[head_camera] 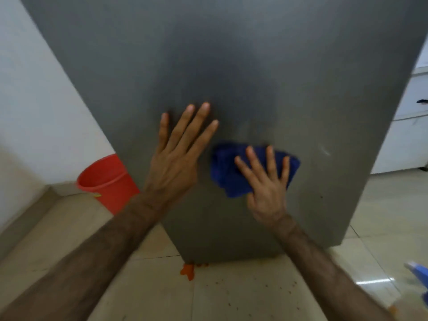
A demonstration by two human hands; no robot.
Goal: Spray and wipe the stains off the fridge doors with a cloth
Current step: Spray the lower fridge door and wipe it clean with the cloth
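Against the grey fridge door (231, 66), which fills most of the view, both hands work low on the panel. Pale beige floor tiles (231, 297) run beneath it, a white wall (34, 89) stands at left and white cabinets (412, 135) at right. An orange-red bucket (106, 179) sits on the floor between wall and fridge; its contents cannot be seen. An orange spill (188, 271) and small dark specks mark the tiles at the fridge's base. The left hand (178, 156) lies flat on the door, fingers (203, 110) spread and holding nothing. The right hand (266, 186), fingers (269, 156) also spread, presses a crumpled blue cloth (228, 172) flat to the door just beside the left hand. A faint pale streak (324, 151) shows right of the cloth. At the lower right edge a blurred blue spray bottle (416, 272) stands.
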